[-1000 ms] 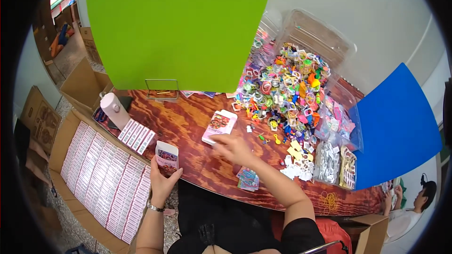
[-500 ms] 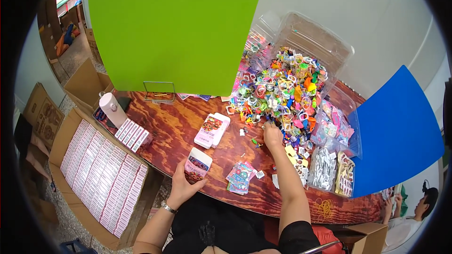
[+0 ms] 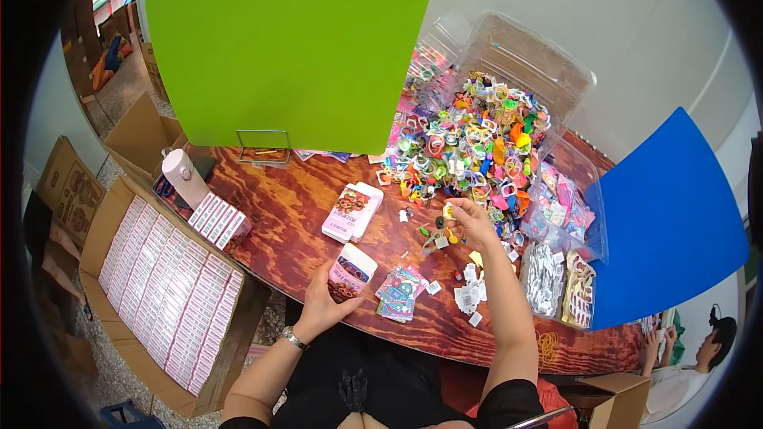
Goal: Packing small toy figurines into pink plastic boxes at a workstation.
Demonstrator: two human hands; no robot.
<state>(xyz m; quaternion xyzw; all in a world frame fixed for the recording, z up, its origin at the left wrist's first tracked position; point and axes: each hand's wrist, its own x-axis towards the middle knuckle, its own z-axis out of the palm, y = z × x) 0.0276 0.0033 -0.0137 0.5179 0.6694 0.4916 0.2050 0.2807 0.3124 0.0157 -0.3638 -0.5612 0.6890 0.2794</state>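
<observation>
The left hand [image 3: 322,306] wraps a small box [image 3: 346,282], apparently to keep its uncovered mouth facing up. The right hand [image 3: 474,226] pinches a small yellowish trinket [image 3: 449,211] between thumb and fingers; the trinket pile [image 3: 477,143] sits just beyond that grip, probably for short reaches. Cards [image 3: 400,294] lie between both grips, flat boxes [image 3: 346,214] just past the left one.
</observation>
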